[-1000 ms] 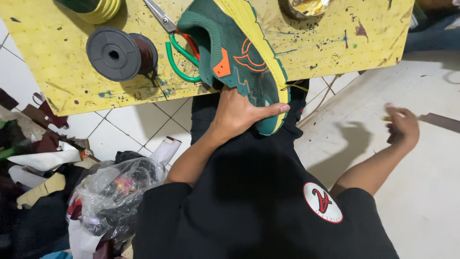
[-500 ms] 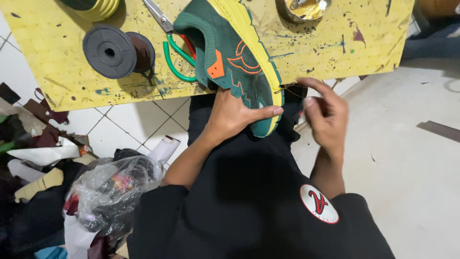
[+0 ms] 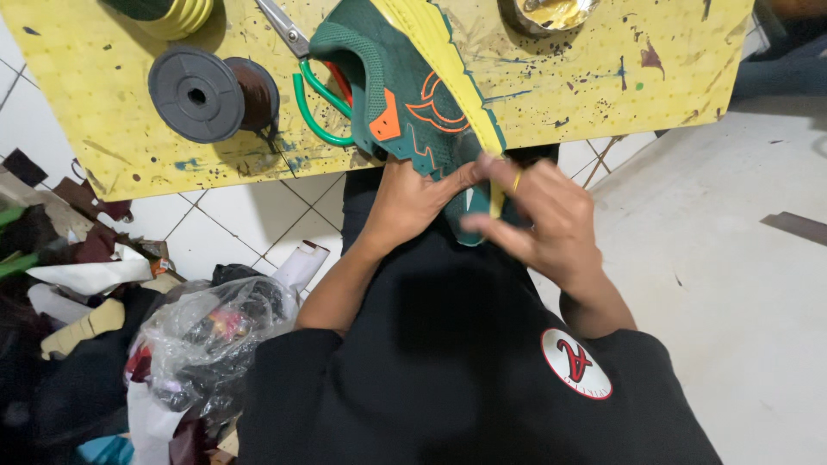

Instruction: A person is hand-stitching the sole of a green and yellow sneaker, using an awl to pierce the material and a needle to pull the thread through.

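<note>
- Shoe (image 3: 405, 95): green, orange marks, yellow sole. It lies over the near edge of the yellow worktop (image 3: 603, 77); the lower end hangs off toward the lap.
- Long axis runs from far-left to near-right, sole edge facing right.
- Left hand (image 3: 409, 202): grip closed on the shoe's lower end from below-left, thumb across the upper.
- Right hand (image 3: 543, 220): fingers pinched at the sole edge by that same end; I cannot tell what they hold.
- Both hands meet at the near end, left nearer.
- Spool (image 3: 211, 93) and scissors (image 3: 314, 95) lie left of the shoe.
</note>
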